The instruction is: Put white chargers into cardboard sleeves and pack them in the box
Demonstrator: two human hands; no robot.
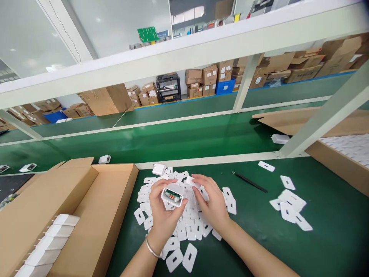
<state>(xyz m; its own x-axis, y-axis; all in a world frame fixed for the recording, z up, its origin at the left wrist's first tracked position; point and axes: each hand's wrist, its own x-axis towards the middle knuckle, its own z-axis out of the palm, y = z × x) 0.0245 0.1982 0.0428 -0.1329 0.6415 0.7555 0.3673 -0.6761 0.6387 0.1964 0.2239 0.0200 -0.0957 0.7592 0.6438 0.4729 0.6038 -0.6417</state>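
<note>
My left hand point(163, 209) grips a white charger housing point(173, 195); its uncovered end faces me and shows a green circuit board with an orange part inside. Beside it, my right hand point(211, 200) pinches a small white cover plate point(190, 181) between thumb and fingers. Under both hands spreads a heap of white cover plates point(190, 257), each with a slot. At the heap's far edge lies another white charger point(158, 169). Black tweezers point(249, 181) rest to the right, near a smaller group of loose plates point(291, 200).
An open cardboard box point(111, 215) on the left holds a row of white chargers point(59, 231). Another cardboard box point(334, 161) with white pieces stands at the right. A slanted white post point(325, 111) rises there. Behind the white rail, a green belt point(173, 134) carries several chargers.
</note>
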